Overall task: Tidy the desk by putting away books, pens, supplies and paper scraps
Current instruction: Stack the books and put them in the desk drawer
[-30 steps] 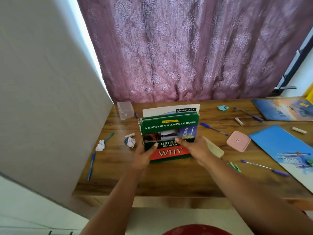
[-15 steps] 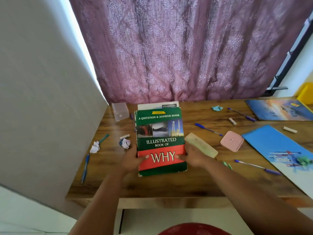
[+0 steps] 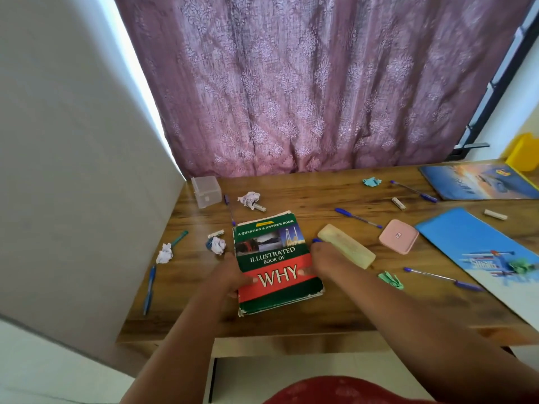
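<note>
Two hands (image 3: 233, 272) (image 3: 320, 260) grip a worn, glossy rectangular book (image 3: 277, 263) on wood-grain desk (image 3: 320, 313).

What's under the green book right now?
Under the green book, at least one thinner book: worn page edges and a cover corner show at its top and bottom edges. The rest is covered. Both hands grip the stack's sides.

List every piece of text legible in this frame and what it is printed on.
Green and red book, top line: "A QUESTION & ANSWER BOOK"
Same cover, middle: "ILLUSTRATED BOOK OF"
Same cover, red band: "WHY"
Yellow tab at the cover's top: too small to read.
Pink case label: too small.
Blue folder print and blue picture book: blurred.
</note>
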